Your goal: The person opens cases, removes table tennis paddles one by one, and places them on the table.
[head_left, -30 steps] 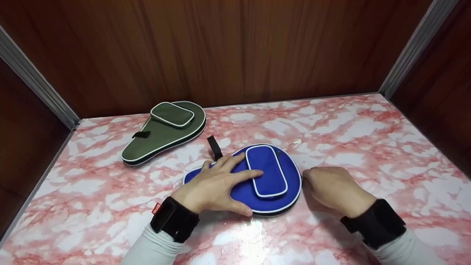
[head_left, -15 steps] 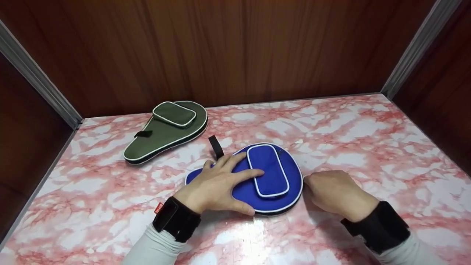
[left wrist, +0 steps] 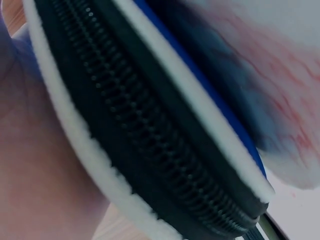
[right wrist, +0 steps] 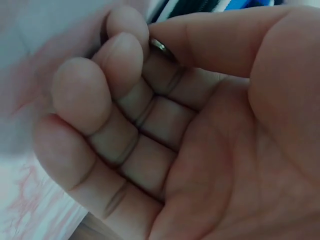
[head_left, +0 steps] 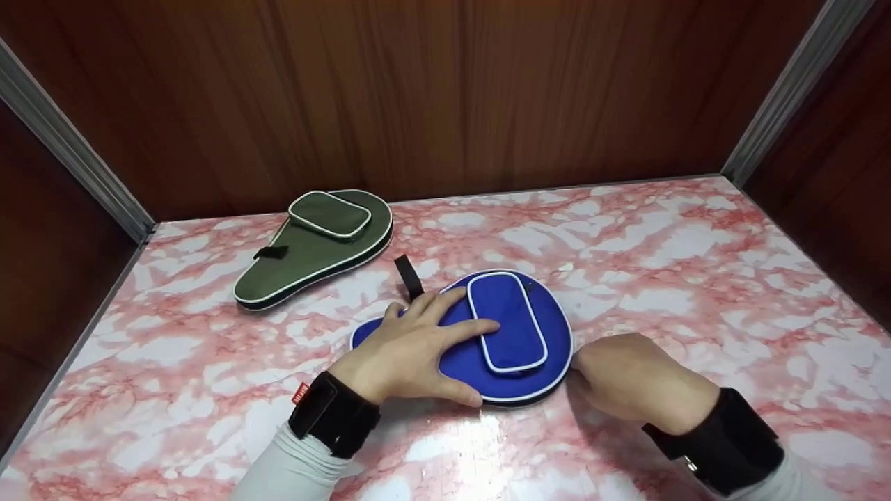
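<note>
Pink-and-white marbled tabletop (head_left: 661,271) fills the floor of a wood-panelled booth, with metal strips running up both back corners.

Nearest, at about five o'clock, the right hand (head_left: 637,379) rests curled on the marble against the lower right edge of the blue paddle case (head_left: 452,341). In the right wrist view its fingers (right wrist: 95,115) are folded in and the thumb meets the index fingertip over a small metal piece (right wrist: 161,46), seemingly the zipper pull. Compared with half a second ago, this hand has slid down and toward the person along the case's rim; a second ago it sat higher still on the right edge.

At about seven o'clock, the left hand (head_left: 411,351) lies flat on the case with fingers spread and straight, pressing it down, the fingertips touching the raised pocket (head_left: 507,322); it has not shifted. The left wrist view shows the black zipper (left wrist: 150,135) between white piping, close up and blurred.

A black strap loop (head_left: 408,277) sticks up just behind the left fingers.

Farther off, at ten o'clock near the back wall, a green paddle case (head_left: 313,247) lies flat, well apart from the blue one and unmoved.
</note>
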`<state>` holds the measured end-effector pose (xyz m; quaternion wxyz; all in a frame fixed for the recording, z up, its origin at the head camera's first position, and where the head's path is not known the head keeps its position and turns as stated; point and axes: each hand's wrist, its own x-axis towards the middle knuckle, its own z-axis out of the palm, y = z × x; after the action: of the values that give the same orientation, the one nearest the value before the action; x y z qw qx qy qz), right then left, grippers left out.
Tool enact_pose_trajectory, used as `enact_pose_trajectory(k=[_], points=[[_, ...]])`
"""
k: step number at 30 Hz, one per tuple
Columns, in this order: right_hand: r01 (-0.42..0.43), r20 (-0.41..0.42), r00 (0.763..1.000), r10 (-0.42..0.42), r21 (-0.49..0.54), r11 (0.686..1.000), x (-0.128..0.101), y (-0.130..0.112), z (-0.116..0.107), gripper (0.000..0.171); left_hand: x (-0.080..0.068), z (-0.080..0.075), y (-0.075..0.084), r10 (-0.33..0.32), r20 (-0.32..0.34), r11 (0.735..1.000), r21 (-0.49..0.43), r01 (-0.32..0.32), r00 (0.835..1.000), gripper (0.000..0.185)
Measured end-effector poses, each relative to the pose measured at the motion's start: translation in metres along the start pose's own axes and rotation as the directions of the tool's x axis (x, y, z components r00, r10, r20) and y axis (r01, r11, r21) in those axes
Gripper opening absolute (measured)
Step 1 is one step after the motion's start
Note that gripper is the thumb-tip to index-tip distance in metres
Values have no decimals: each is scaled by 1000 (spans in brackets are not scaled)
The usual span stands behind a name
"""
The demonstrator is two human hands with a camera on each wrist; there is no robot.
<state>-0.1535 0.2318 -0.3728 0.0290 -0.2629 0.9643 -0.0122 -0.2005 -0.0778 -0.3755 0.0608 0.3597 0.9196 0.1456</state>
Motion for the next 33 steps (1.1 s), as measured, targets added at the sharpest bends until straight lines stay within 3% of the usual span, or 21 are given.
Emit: enact_pose_trajectory(k=[9, 14, 19, 22, 28, 33], points=[[17, 3, 1000, -17, 27, 999, 1, -1, 0, 19, 0, 2, 2, -18, -12, 1000, -13, 18, 1000, 92], [-25, -68, 997, 26, 26, 999, 7, 9, 3, 11, 0, 0, 6, -17, -18, 997, -69, 16, 1000, 87], [-80, -72, 994, 83, 42, 996, 16, 24, 4, 20, -2, -4, 5, 6, -10, 993, -117, -7, 1000, 77], [-92, -62, 993, 96, 70, 993, 23, 32, 5, 28, 0, -2, 6, -11, -26, 997, -82, 9, 1000, 72], [-120, -47, 991, 124, 78, 990, 33, 41, 6, 25, 9, 12, 14, -83, -95, 996, 13, 85, 992, 73], [-115, -39, 992, 118, 61, 991, 39, 37, 6, 25, 8, 13, 14, -124, -120, 991, 42, 130, 985, 72]])
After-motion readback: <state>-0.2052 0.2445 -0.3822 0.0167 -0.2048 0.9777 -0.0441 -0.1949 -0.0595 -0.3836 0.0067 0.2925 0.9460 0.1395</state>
